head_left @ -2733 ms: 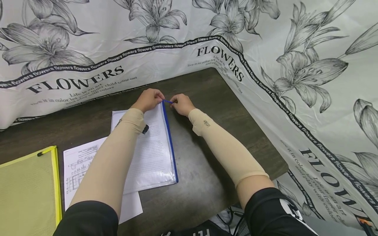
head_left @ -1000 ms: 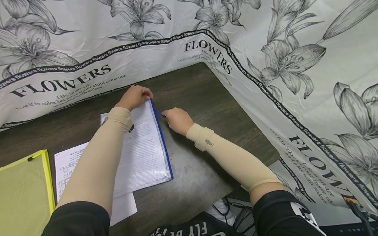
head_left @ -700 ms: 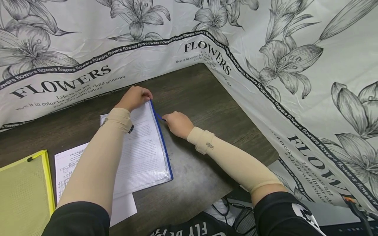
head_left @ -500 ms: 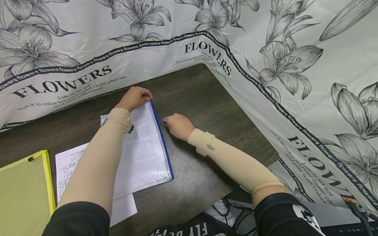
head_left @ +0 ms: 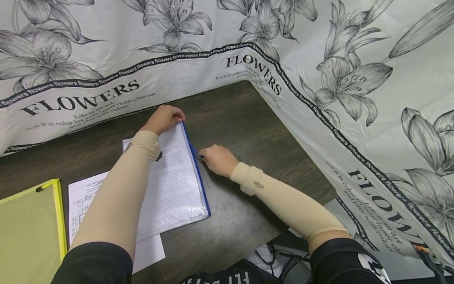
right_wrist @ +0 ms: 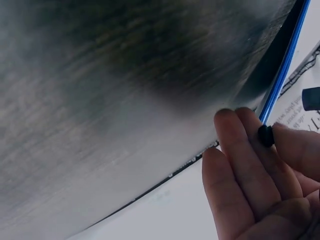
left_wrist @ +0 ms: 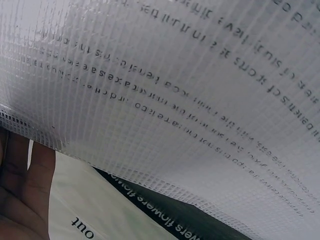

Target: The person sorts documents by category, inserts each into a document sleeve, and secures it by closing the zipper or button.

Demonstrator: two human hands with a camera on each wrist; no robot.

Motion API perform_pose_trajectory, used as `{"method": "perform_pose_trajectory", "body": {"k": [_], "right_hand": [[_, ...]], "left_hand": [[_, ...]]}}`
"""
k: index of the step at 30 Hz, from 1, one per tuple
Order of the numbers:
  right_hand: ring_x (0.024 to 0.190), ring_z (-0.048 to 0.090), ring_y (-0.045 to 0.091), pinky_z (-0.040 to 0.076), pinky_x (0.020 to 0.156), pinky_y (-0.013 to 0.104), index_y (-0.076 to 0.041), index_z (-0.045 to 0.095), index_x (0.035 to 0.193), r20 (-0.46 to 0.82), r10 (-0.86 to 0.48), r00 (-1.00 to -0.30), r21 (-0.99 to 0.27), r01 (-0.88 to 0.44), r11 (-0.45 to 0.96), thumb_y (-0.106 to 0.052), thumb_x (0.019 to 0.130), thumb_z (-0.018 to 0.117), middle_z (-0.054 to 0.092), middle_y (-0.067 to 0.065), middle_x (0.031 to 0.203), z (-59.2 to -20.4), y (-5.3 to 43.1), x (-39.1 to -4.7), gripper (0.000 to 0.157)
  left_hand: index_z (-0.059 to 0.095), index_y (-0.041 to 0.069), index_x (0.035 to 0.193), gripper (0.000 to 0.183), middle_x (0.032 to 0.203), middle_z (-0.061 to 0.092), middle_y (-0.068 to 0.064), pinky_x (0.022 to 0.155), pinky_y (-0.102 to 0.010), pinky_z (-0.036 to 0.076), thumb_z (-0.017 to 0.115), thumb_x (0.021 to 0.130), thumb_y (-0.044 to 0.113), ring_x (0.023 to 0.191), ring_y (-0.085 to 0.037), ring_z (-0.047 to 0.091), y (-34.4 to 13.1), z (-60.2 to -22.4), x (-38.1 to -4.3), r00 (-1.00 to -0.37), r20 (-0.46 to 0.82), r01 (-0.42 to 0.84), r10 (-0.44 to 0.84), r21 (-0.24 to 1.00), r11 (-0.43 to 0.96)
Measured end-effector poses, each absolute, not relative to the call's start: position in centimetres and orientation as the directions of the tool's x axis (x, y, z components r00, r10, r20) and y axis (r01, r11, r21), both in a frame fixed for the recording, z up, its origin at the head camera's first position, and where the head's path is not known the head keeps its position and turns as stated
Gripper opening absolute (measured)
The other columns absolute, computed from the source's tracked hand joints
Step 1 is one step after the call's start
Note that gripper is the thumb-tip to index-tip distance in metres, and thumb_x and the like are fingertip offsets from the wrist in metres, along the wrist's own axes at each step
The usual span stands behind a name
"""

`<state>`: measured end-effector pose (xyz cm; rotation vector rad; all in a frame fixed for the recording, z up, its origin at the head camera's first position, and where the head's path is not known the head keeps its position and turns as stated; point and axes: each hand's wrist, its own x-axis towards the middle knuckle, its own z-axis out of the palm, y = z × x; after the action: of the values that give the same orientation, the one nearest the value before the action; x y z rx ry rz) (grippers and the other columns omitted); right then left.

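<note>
A clear mesh zip pouch (head_left: 170, 189) with printed paper inside lies on the table, its blue zipper (head_left: 199, 179) along the right side. My left hand (head_left: 164, 119) pinches the pouch's far right corner, at the zipper's end. In the left wrist view, fingers (left_wrist: 37, 175) show beside the pouch's mesh border. Just right of the zipper, my right hand (head_left: 220, 161) pinches the blue zipper pull (head_left: 196, 152) between thumb and fingers. The right wrist view shows the pull's black tip (right_wrist: 266, 136) at the thumb, with the other fingers fairly straight.
Loose printed sheets (head_left: 149, 252) lie partly under the pouch. At the left is a yellow zip pouch (head_left: 28, 232) with a black-tipped pull. A flower-printed cloth (head_left: 177, 79) rises behind the dark table (head_left: 234, 110). Cables (head_left: 271, 256) hang below the near edge.
My right hand has travelled down the zipper from the far corner toward me, drawing the pull along. The left hand keeps its pinch on the corner. The head view has shifted slightly.
</note>
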<state>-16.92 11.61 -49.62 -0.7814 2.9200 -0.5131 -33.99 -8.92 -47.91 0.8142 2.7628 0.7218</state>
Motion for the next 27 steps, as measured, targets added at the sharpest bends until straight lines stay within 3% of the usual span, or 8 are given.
{"method": "perform_pose_trajectory", "body": {"k": [10, 22, 25, 27], "right_hand": [[0.090, 0.073, 0.019, 0.057, 0.076, 0.032, -0.006, 0.075, 0.114, -0.051, -0.532, -0.845, -0.339, -0.486, 0.805, -0.006, 0.100, 0.063, 0.076, 0.008, 0.105, -49.3, 11.8, -16.0, 0.019], [0.096, 0.072, 0.020, 0.056, 0.086, 0.034, -0.007, 0.077, 0.108, -0.155, -0.584, -0.797, -0.365, -0.503, 0.784, -0.005, 0.099, 0.064, 0.076, 0.006, 0.106, -48.2, 11.8, -15.1, 0.016], [0.086, 0.069, 0.014, 0.055, 0.080, 0.030, -0.007, 0.077, 0.102, -0.184, -0.599, -0.779, -0.375, -0.508, 0.776, -0.004, 0.099, 0.064, 0.076, 0.005, 0.099, -48.0, 11.9, -14.8, 0.014], [0.073, 0.060, 0.010, 0.050, 0.069, 0.027, -0.006, 0.076, 0.094, -0.192, -0.616, -0.764, -0.373, -0.524, 0.766, -0.003, 0.098, 0.064, 0.072, 0.003, 0.087, -47.8, 12.0, -14.7, 0.012]], "left_hand": [[0.075, 0.006, 0.104, 0.014, 0.109, 0.073, -0.013, 0.085, -0.045, 0.046, 0.062, 0.101, 0.007, 0.095, -0.027, 0.060, -8.8, -47.8, -33.9, -0.834, -0.026, 0.464, 0.551, 0.507, 0.726], [0.075, 0.006, 0.103, 0.014, 0.109, 0.073, -0.013, 0.081, -0.044, 0.045, 0.062, 0.101, 0.009, 0.090, -0.027, 0.059, -9.2, -47.9, -33.8, -0.839, -0.023, 0.456, 0.543, 0.513, 0.727], [0.075, 0.006, 0.104, 0.014, 0.109, 0.073, -0.012, 0.081, -0.043, 0.045, 0.062, 0.101, 0.009, 0.091, -0.027, 0.059, -9.3, -48.0, -33.9, -0.839, -0.026, 0.455, 0.543, 0.514, 0.727], [0.075, 0.006, 0.103, 0.014, 0.109, 0.073, -0.012, 0.081, -0.044, 0.045, 0.062, 0.101, 0.009, 0.091, -0.027, 0.059, -9.4, -47.9, -34.0, -0.840, -0.024, 0.455, 0.543, 0.515, 0.726]]}}
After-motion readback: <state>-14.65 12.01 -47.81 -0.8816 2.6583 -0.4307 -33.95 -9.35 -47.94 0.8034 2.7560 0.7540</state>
